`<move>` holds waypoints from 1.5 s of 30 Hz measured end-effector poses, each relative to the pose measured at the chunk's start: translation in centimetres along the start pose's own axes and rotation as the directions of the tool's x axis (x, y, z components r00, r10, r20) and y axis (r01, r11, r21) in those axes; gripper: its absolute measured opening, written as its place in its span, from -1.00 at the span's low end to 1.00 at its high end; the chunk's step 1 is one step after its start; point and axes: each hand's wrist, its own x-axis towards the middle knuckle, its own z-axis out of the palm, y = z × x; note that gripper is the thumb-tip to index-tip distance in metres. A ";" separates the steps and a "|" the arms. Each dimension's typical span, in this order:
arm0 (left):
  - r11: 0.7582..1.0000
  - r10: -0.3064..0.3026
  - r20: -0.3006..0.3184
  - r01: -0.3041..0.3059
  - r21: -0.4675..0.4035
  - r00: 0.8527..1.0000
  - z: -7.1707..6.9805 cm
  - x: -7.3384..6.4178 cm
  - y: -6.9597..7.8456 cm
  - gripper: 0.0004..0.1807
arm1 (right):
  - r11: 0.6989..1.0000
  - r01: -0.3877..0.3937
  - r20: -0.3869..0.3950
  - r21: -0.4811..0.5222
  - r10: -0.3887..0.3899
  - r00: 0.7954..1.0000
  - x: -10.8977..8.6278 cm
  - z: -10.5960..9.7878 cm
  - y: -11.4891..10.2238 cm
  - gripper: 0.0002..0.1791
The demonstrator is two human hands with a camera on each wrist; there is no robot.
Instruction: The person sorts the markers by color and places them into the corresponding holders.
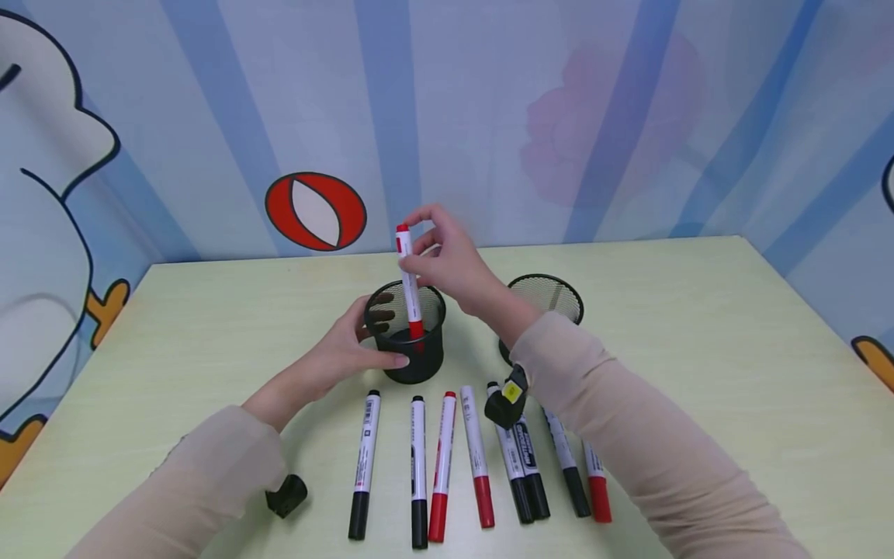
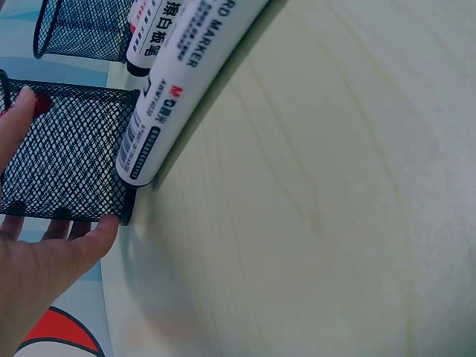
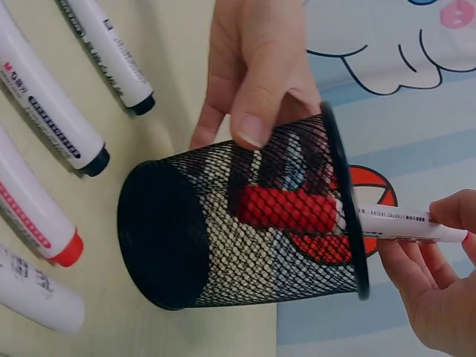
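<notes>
My left hand (image 1: 344, 346) grips a black mesh pen cup (image 1: 421, 363) from its left side, thumb across the front and fingers behind. Between thumb and fingers of my right hand (image 1: 452, 260) is a red whiteboard marker (image 1: 410, 301), upright with its red cap pointing down. The cap is inside the cup, showing red through the mesh in the right wrist view; the white barrel rises past the rim. In that view the cup's solid dark base (image 3: 163, 234) faces the camera.
Several black and red markers (image 1: 365, 458) lie in a row in front of the cup, caps toward me. A second mesh cup (image 1: 543, 291) stands to the right, partly behind my right forearm. A patterned backdrop (image 1: 461, 116) rises behind the table (image 1: 230, 326).
</notes>
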 end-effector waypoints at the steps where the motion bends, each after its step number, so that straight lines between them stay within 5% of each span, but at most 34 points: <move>1: 1.000 0.000 0.000 0.000 0.001 1.000 0.0 0.0 0.0 -0.06 | 1.000 0.008 0.011 -0.021 -0.008 1.000 -0.1 0.1 0.1 -0.57; 10: 1.000 0.001 0.002 -0.001 0.001 1.000 0.0 -0.1 0.0 -0.05 | 0.985 0.071 0.114 -0.156 -0.053 0.992 -0.6 1.3 1.2 -0.58; 19: 1.000 0.024 0.005 -0.024 -0.009 1.000 0.0 -0.1 0.0 -0.07 | 0.924 0.168 0.206 -0.344 -0.101 0.973 -1.0 1.7 1.3 -0.59; 27: 0.999 0.032 0.006 -0.032 -0.017 0.999 0.1 -0.2 0.2 -0.03 | 0.892 0.229 0.281 -0.390 -0.122 0.952 -1.0 2.2 1.3 -0.60; 38: 0.999 0.042 0.016 -0.042 -0.008 0.999 -0.1 -0.5 -0.4 0.00 | 0.834 0.253 0.298 -0.491 -0.113 0.948 -1.2 3.2 1.6 -0.62; 45: 0.999 0.049 0.018 -0.048 -0.013 0.999 0.0 -0.1 -0.2 0.01 | 0.824 0.240 0.261 -0.513 -0.117 0.958 -1.3 2.7 1.3 -0.61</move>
